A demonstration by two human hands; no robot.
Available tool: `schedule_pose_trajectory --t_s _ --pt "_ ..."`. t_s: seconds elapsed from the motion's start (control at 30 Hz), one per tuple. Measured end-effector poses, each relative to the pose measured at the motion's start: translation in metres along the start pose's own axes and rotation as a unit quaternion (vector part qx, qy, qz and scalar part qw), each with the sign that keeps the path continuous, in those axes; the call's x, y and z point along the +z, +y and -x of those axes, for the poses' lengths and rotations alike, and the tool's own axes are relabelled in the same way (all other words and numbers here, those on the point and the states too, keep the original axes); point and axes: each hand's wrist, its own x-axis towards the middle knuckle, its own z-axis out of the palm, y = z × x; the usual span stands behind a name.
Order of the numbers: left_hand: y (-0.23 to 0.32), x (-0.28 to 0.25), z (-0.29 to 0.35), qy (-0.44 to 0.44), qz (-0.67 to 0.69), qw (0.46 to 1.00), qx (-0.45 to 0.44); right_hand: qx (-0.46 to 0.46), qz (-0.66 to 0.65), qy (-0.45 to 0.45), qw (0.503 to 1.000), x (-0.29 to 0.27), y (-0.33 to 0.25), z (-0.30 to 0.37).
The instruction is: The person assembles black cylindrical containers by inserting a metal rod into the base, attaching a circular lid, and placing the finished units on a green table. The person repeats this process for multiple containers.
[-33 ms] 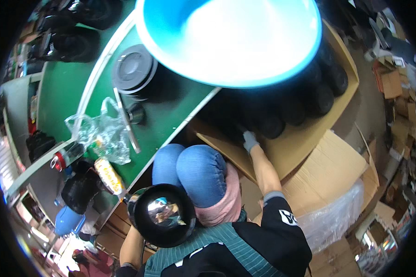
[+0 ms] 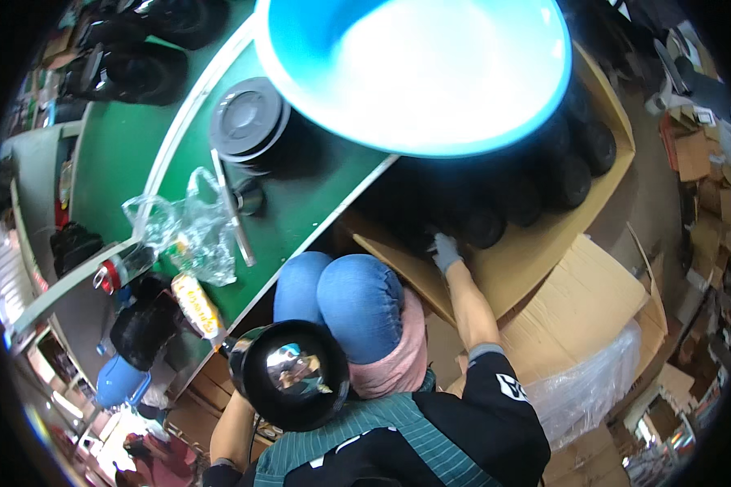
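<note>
A glossy black pot-like piece (image 2: 291, 377) is tilted up in front of my lap, its round rim and shiny inside facing up. My left forearm runs beneath it, and the piece hides that hand and its grip. Over the near side of a cardboard box (image 2: 544, 276), my right hand (image 2: 445, 251) reaches in, wearing a grey glove. Its fingers look stretched out and apart, beside dark rounded pieces (image 2: 483, 229). Several such black pieces stand in rows in the box; deep shadow hides the nearest ones.
A blue-rimmed lamp (image 2: 418, 146) glares over the box. On the green table (image 2: 114, 170) are stacked grey discs (image 2: 248, 114), a metal rod (image 2: 231, 207), a clear plastic bag (image 2: 203, 231) and a yellow-white tube (image 2: 196, 307). Flattened cardboard (image 2: 577, 300) lies right of my arm.
The whole view has shifted slightly to the right. My right hand is a little lower in the picture, its fingers showing more clearly. The black piece stays in front of my lap.
</note>
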Motion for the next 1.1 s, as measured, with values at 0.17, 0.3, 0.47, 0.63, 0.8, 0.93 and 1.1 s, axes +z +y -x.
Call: schedule_pose_trajectory --t_s 0.17,0.3,0.47,0.63,0.8,0.93,1.1 --pt "-0.017 0.002 -0.012 -0.015 0.002 0.999 0.049 -0.068 -0.076 0.097 0.990 -0.004 -0.043 0.155" --pt "-0.019 0.007 -0.031 -0.052 0.009 0.995 0.086 -0.290 -0.121 0.027 0.949 -0.006 -0.086 0.268" --pt "-0.001 0.020 -0.062 -0.109 -0.011 0.986 0.125 -0.428 0.027 -0.123 0.895 0.085 -0.192 0.338" --pt "-0.001 0.021 -0.066 -0.138 -0.007 0.980 0.145 -0.252 -0.023 -0.247 0.935 0.187 -0.222 0.293" --pt "-0.008 0.015 -0.078 -0.165 0.000 0.975 0.151 -0.098 0.115 -0.208 0.966 0.201 -0.247 0.306" --pt "-0.017 0.009 -0.082 -0.181 0.001 0.972 0.148 -0.129 0.134 -0.229 0.956 0.215 -0.242 0.316" --pt "-0.019 0.004 -0.089 -0.197 0.006 0.969 0.147 -0.263 0.071 -0.228 0.935 0.250 -0.247 0.269"
